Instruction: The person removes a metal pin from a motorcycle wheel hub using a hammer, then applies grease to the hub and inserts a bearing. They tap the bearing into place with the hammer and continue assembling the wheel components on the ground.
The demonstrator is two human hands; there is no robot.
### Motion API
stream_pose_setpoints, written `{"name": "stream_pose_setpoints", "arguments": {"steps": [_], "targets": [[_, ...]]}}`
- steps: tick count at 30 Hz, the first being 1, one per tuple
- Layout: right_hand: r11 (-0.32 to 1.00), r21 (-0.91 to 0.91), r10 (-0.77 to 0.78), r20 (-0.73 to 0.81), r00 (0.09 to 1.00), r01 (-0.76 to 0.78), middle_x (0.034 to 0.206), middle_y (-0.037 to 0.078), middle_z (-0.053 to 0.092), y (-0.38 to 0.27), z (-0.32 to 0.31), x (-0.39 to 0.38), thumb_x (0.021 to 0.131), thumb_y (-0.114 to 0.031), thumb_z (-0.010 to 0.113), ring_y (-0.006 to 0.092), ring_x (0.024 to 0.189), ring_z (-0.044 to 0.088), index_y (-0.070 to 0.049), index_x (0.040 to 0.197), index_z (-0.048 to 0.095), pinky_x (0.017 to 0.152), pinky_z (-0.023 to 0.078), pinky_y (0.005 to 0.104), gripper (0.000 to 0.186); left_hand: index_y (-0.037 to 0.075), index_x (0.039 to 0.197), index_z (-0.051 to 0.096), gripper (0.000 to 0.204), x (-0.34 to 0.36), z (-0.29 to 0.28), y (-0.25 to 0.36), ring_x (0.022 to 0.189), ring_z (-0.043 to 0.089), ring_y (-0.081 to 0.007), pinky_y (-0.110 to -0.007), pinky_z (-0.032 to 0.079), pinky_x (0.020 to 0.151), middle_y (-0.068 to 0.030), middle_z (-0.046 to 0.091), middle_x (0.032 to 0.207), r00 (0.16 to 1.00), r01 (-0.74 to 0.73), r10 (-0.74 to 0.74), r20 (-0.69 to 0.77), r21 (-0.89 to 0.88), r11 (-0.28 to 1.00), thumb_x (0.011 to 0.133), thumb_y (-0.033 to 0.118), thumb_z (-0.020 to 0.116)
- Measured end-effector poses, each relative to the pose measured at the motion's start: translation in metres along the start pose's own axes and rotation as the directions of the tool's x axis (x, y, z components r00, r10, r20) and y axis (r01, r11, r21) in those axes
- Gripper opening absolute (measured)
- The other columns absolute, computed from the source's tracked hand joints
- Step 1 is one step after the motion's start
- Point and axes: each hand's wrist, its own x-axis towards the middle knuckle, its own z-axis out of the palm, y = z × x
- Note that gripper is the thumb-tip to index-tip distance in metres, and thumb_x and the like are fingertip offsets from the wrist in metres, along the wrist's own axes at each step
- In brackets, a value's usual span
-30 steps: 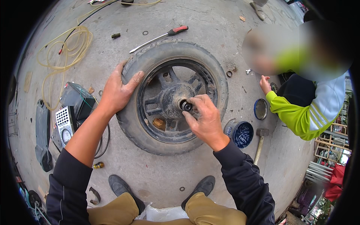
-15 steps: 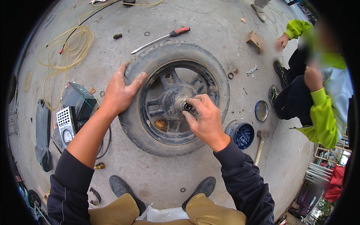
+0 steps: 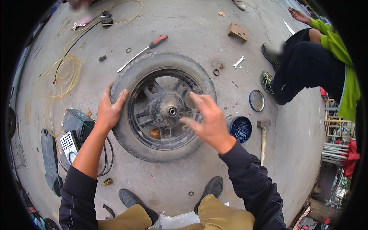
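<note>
A black, dusty wheel with its tyre (image 3: 126,80) on a spoked rim lies on the floor in front of me. At its middle, the greasy hub (image 3: 158,111) has a shiny metal ring (image 3: 172,111) round a dark hole. My left hand (image 3: 109,107) grips the tyre's left side, thumb on top and fingers over the outer edge. Over the rim's right side hovers my right hand (image 3: 209,120), slightly blurred, its thumb and fingers apart with nothing between them. A brownish block (image 3: 155,133) shows between the spokes.
Beyond the tyre lies a red-handled screwdriver (image 3: 140,52). On the right are a tub of blue grease (image 3: 241,129), its lid (image 3: 257,101), a mallet (image 3: 263,140) and a spanner (image 3: 239,62). A hose (image 3: 71,78) and a battery charger (image 3: 70,145) lie left. A person (image 3: 306,73) crouches at right.
My right hand has drawn back from the hub, uncovering the metal ring, and its fingers have spread. My left hand still holds the tyre. The crouching person's arm has moved, and the view has shifted.
</note>
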Motion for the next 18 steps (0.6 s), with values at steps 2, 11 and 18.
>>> {"name": "stream_pose_setpoints", "arguments": {"steps": [2, 11, 18], "targets": [[0.994, 0.001, 0.109, -0.152, 0.982, -0.11, 0.099, 0.011, 0.071, 0.032, -0.048, -0.028, 0.085, -0.009, 0.084, 0.0188, 0.075, 0.067, 0.002, 0.109, 0.073, 0.069, 0.055, 0.0317, 0.028, -0.011, 0.148, 0.049, 0.083, 0.002, -0.001, -0.006, 0.131, 0.061, -0.0368, -0.041, 0.043, 0.113, -0.0327, 0.063, 0.137, 1.0, -0.029, 0.03, -0.007, 0.04, 0.999, 0.097, 0.05, 0.072], [0.383, -0.288, 0.659, -0.581, 0.478, -0.878, 0.092, 0.019, 0.071, 0.218, -0.167, -0.257, 0.094, -0.037, 0.079, 0.0388, 0.08, 0.067, 0.002, 0.094, 0.067, 0.078, 0.055, 0.0455, 0.041, -0.01, 0.156, 0.041, 0.083, 0.018, -0.004, -0.05, 0.142, 0.05, -0.0321, -0.038, 0.034, 0.121, -0.0269, 0.051, 0.154, 1.0, -0.01, 0.01, 0.018, 0.036, 0.999, 0.104, 0.05, 0.064], [0.336, -0.514, 0.541, -0.582, 0.608, -0.79, 0.113, 0.024, 0.067, 0.291, -0.132, -0.298, 0.089, -0.038, 0.081, 0.0449, 0.112, 0.062, 0.0, 0.118, 0.067, 0.095, 0.051, 0.0518, 0.05, -0.011, 0.155, 0.043, 0.085, 0.017, -0.007, -0.035, 0.142, 0.051, -0.033, -0.039, 0.035, 0.12, -0.0284, 0.053, 0.152, 0.998, 0.042, -0.045, 0.043, 0.066, 0.997, 0.102, 0.052, 0.066]]}}
